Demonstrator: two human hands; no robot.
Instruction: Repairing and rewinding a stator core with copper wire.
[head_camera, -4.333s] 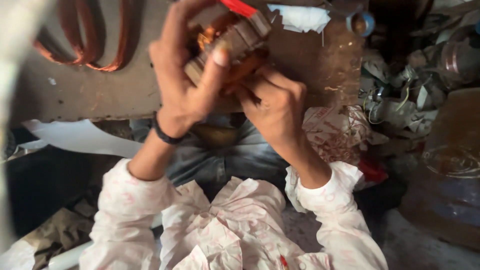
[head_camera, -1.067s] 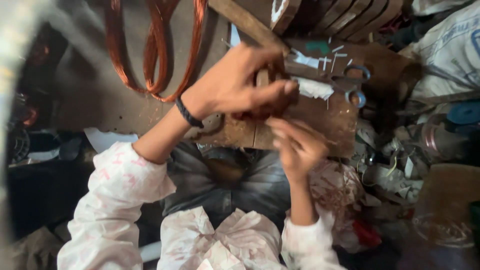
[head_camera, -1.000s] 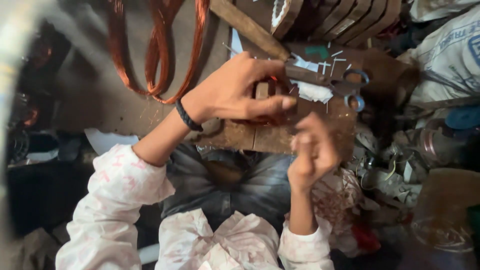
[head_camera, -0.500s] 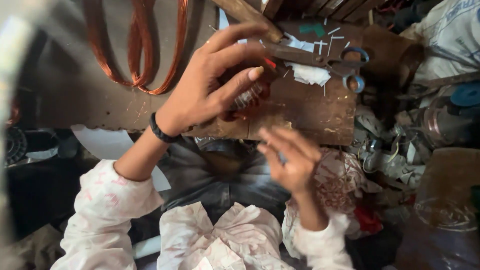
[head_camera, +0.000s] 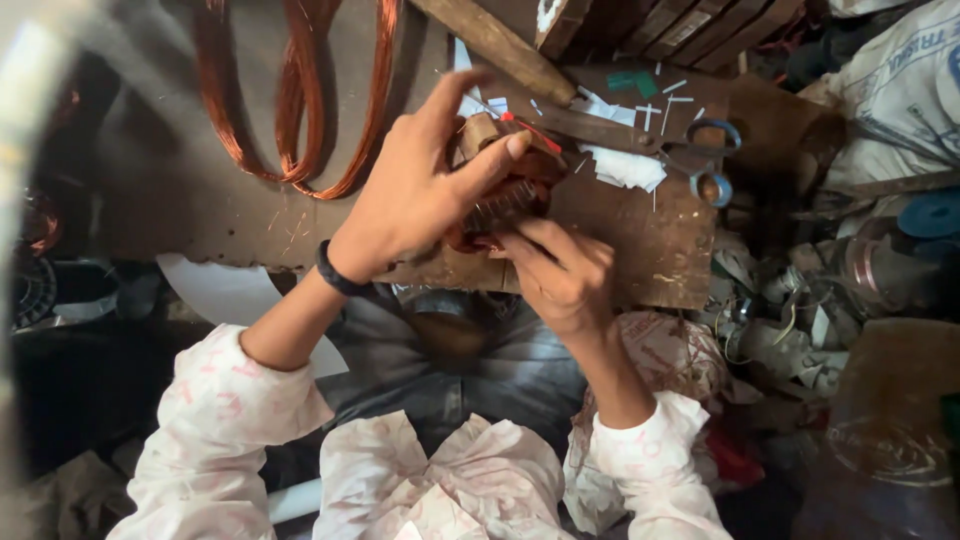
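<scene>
Over cluttered wooden board (head_camera: 660, 250): stator core (head_camera: 505, 195) clamped from above-left in left hand (head_camera: 420, 195), right hand (head_camera: 560, 275) pinching at its lower edge, touching, equally near.

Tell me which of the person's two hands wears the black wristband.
The left hand, the one gripping the wound metal part from above. A black wristband circles its wrist; the right hand, below the part, has a bare wrist.
</scene>
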